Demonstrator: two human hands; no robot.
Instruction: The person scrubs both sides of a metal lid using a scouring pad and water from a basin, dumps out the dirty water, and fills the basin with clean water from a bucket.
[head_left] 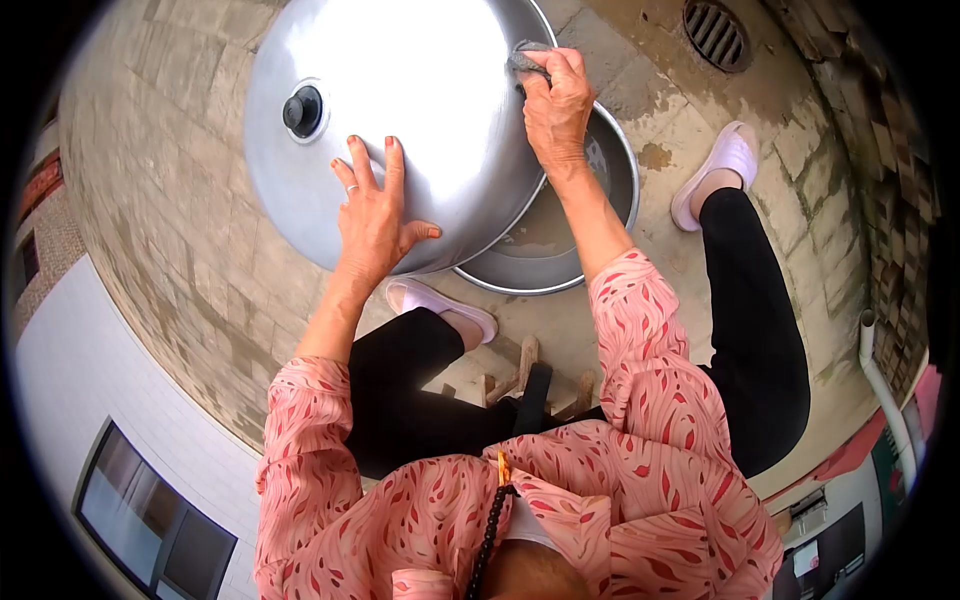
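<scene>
Pink shirt, thin fabric, red teardrop print, fills the bottom of the frame; black beads hang at the collar. Black trousers, smooth matte cloth, with a rough wooden stool between the legs, bottom centre. Left hand, upper centre: fingers spread apart, resting flat on the metal lid. Right hand, just right of it: fingers clamped on a grey scouring pad, fuzzy and crumpled, against the lid's right side. Lid is at upper centre: big, round, domed, silvery, brushed-looking, strong white glare, round black knob on the left, top edge cut off by the frame. It's tilted over a round metal basin, partly covering it; shallow cloudy liquid inside. Stone paving underneath, wet patches. Slotted drain cover, upper right.
</scene>
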